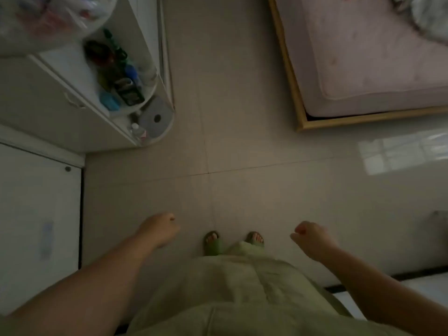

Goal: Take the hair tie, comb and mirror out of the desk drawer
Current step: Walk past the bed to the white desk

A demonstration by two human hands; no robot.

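Note:
I look straight down at a tiled floor in a dim room. My left hand hangs at lower left, its fingers curled into a loose fist with nothing in it. My right hand hangs at lower right, also loosely closed and holding nothing. No hair tie, comb or mirror shows. No open drawer is in view. A white cabinet with a small handle stands at the left.
Curved white shelves at upper left hold bottles and small items. A plastic bag sits above them. A bed with a pink mattress in a wooden frame fills the upper right. A white door is at left. My feet wear green slippers.

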